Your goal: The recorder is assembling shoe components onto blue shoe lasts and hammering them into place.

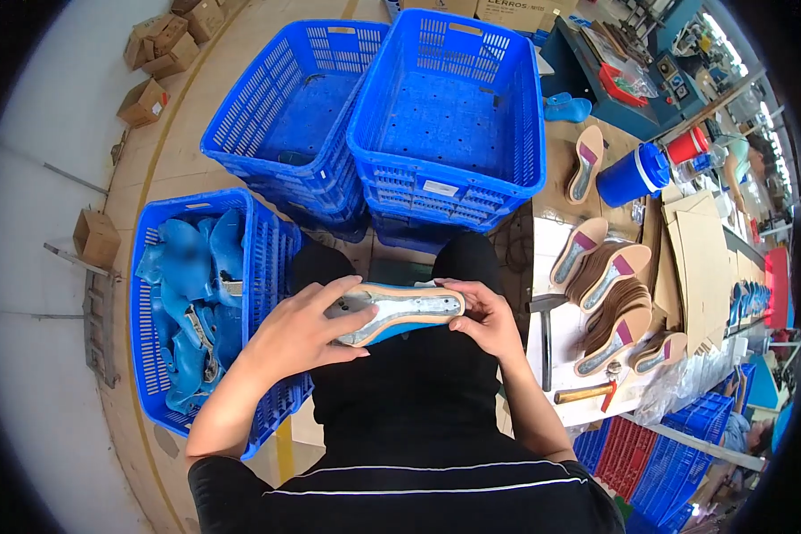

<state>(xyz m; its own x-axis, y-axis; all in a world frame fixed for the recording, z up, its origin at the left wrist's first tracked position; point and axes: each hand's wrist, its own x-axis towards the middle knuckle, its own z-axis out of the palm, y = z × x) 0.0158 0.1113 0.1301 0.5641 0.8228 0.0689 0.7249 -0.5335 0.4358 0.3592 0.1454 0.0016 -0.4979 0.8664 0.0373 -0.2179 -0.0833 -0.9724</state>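
Above my lap I hold a blue shoe last with a tan-edged insole lying against its upturned bottom; a grey strip runs along the insole's middle. My left hand grips the wider end at the left, its index finger laid across the insole. At the narrower end, my right hand pinches the piece between thumb and fingers. Blue shoe lasts fill the blue crate at my left. Stacks of insoles stand on the bench at my right.
Two stacks of blue crates stand ahead, with bare insides in the top ones. On the bench are a hammer, a dark-handled tool, a blue jug and cardboard sheets. Cardboard boxes sit along the left wall.
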